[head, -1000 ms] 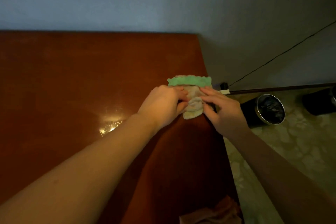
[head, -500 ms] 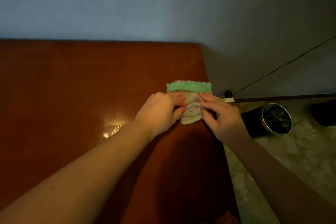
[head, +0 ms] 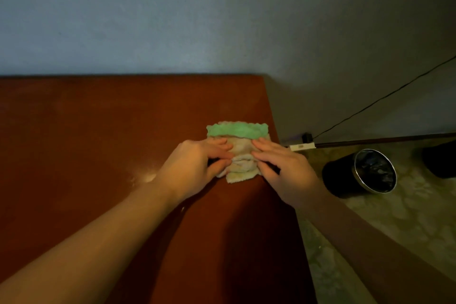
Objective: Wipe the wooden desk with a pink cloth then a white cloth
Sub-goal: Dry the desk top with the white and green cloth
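A folded white cloth (head: 240, 149) with a green scalloped border lies on the wooden desk (head: 98, 136), close to its right edge. My left hand (head: 197, 168) holds the cloth's left side, fingers on top and thumb lower, pinching the folds. On the cloth's right side my right hand (head: 283, 170) pinches the folds the same way. The two sets of fingertips almost meet over the cloth's middle. No pink cloth is in view.
The desk backs onto a blue-grey wall. Right of the desk, on the patterned floor, stand a black bin (head: 362, 173) with a metal rim and a white power strip (head: 302, 146) with a black cable running up the wall. Another dark object (head: 441, 163) sits at the far right.
The view has tilted upward, so the pink cloth at the desk's near edge has dropped out of sight. Both hands stay on the white cloth, gathering its folds slightly closer together.
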`<state>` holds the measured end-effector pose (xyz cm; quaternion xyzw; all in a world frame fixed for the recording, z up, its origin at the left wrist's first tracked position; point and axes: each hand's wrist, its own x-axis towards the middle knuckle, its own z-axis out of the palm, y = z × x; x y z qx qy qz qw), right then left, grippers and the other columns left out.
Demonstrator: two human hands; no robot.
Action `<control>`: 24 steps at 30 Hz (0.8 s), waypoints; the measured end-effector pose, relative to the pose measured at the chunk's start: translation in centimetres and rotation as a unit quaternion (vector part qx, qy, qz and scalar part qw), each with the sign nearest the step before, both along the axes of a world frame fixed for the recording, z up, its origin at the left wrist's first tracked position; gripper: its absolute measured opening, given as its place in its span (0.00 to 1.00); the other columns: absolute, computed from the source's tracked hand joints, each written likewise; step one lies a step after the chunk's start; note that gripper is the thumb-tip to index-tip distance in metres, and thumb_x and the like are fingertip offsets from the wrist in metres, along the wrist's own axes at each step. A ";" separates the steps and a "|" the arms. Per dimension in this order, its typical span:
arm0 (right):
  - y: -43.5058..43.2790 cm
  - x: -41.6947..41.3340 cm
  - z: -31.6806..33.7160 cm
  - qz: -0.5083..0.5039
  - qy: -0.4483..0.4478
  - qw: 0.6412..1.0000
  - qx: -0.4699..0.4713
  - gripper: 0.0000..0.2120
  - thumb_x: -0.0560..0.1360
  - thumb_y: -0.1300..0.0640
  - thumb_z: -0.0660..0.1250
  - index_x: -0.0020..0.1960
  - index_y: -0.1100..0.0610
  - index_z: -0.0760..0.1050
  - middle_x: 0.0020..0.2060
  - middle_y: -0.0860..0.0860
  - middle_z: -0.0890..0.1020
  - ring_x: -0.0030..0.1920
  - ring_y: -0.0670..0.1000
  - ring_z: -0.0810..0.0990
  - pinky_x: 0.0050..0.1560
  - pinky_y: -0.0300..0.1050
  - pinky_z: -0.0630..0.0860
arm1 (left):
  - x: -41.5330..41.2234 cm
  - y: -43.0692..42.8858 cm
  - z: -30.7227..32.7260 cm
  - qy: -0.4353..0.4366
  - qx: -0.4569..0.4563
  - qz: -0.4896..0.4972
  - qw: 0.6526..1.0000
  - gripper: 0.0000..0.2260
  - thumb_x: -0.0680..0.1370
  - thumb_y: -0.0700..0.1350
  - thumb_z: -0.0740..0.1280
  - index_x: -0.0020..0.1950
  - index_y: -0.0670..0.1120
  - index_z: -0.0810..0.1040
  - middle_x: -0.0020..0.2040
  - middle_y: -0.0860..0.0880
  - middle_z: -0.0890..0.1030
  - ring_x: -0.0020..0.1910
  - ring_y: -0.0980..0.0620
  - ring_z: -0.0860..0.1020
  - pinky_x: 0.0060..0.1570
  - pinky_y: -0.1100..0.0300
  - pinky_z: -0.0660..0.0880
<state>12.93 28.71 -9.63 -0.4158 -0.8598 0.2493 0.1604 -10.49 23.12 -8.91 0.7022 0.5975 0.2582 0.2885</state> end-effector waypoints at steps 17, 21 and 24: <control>7.3 -2.3 0.6 -0.023 -0.010 1.000 0.014 0.14 0.77 0.61 0.71 0.62 0.58 0.82 0.65 0.48 0.78 0.67 0.46 0.75 0.72 0.43 0.68 | 0.2 7.2 -0.1 0.024 0.004 0.068 0.997 0.10 0.77 0.49 0.71 0.57 0.52 0.85 0.62 0.53 0.82 0.66 0.56 0.76 0.68 0.54 0.72; 7.6 -2.6 0.8 -0.027 -0.028 0.999 0.022 0.14 0.77 0.60 0.71 0.62 0.58 0.82 0.65 0.50 0.79 0.67 0.47 0.75 0.71 0.45 0.69 | 0.6 8.0 0.3 0.060 -0.010 0.078 0.995 0.10 0.78 0.50 0.69 0.58 0.53 0.84 0.63 0.53 0.81 0.66 0.55 0.76 0.68 0.56 0.71; 6.8 -1.2 0.1 -0.003 0.007 0.998 0.069 0.12 0.72 0.64 0.75 0.56 0.61 0.84 0.60 0.53 0.82 0.63 0.48 0.79 0.67 0.47 0.74 | 0.7 7.3 -0.1 0.056 -0.005 0.062 0.996 0.11 0.78 0.48 0.69 0.60 0.53 0.83 0.64 0.53 0.80 0.68 0.57 0.74 0.69 0.55 0.69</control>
